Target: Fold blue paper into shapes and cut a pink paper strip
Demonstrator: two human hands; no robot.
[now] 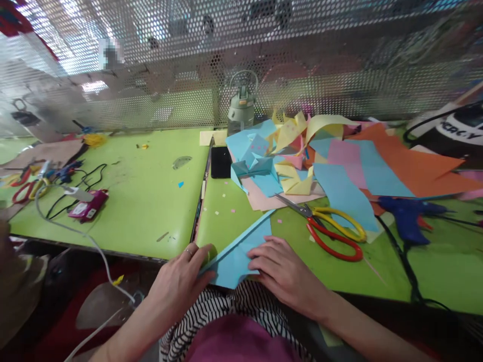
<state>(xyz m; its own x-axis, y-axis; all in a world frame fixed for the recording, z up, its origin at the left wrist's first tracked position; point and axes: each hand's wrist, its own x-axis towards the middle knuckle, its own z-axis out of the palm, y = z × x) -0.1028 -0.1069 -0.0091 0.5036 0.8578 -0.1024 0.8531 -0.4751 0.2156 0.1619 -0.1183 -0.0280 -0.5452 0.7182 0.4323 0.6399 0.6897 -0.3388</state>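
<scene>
A light blue sheet of paper lies at the table's front edge, a narrow strip folded along its upper slanting side. Its left corner is between the thumb and fingers of my left hand, which wears a ring. On the paper's right part rests my right hand, fingers loosely stretched over it; its thumb is hidden. Scissors with red and yellow handles lie partly spread to the right of the paper, touching neither hand.
Coloured paper sheets and folded pieces are piled at the back right, near a blue glue gun. A black phone and a green bottle stand behind. Left are a magenta power strip and a white cable.
</scene>
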